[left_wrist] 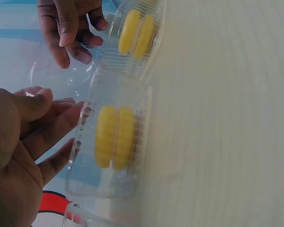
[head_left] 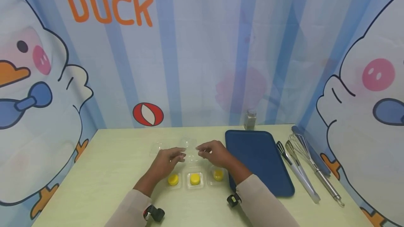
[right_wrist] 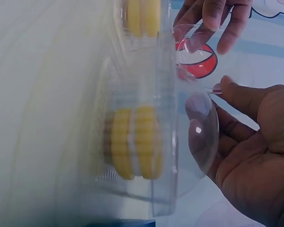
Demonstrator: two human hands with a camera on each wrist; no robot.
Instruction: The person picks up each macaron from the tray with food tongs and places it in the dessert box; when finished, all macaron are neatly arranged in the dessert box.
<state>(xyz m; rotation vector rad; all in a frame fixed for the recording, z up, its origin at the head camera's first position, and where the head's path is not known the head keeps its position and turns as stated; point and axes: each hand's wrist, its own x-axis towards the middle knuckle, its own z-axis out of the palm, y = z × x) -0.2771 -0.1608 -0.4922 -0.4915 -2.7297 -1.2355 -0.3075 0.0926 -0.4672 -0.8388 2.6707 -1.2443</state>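
Between my two hands is a clear plastic domed lid point(head_left: 191, 157), raised above the table. My left hand point(head_left: 165, 163) pinches its left edge, and my right hand point(head_left: 216, 152) pinches the opposite edge between thumb and fingers. Below the hands, three yellow macarons sit in a row in clear plastic boxes: a left macaron point(head_left: 173, 179), a middle macaron point(head_left: 195, 178) and a right macaron point(head_left: 218, 175). The right box point(right_wrist: 164, 189) looks covered by a clear lid. In the left wrist view, the left box point(left_wrist: 80, 182) stands just beside my left fingers.
Further clear plastic pieces point(head_left: 160, 145) lie behind the hands, hard to make out. A blue tray point(head_left: 257, 164) is on the right, with a glass jar point(head_left: 250, 120) behind it. Beyond it lie tongs point(head_left: 298, 171), a whisk point(head_left: 320, 174) and a blue-grey rod point(head_left: 312, 151).
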